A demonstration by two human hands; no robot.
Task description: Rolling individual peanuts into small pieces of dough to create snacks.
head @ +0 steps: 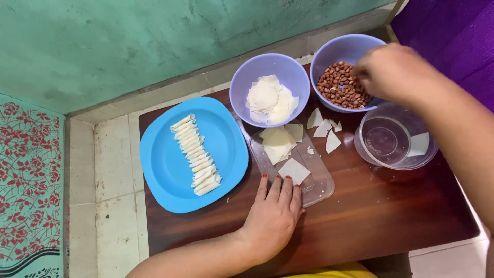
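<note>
The right hand (pixel 393 72) was dipped into the peanut bowl (pixel 342 51), its grip hidden, while the open, empty left hand (pixel 272 213) was pressed flat on the clear tray (pixel 316 183).

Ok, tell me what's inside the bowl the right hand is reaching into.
The bowl holds reddish-brown peanuts, heaped toward its near side. The right hand covers the bowl's right edge, so the fingertips and any nuts under them are hidden.
</note>
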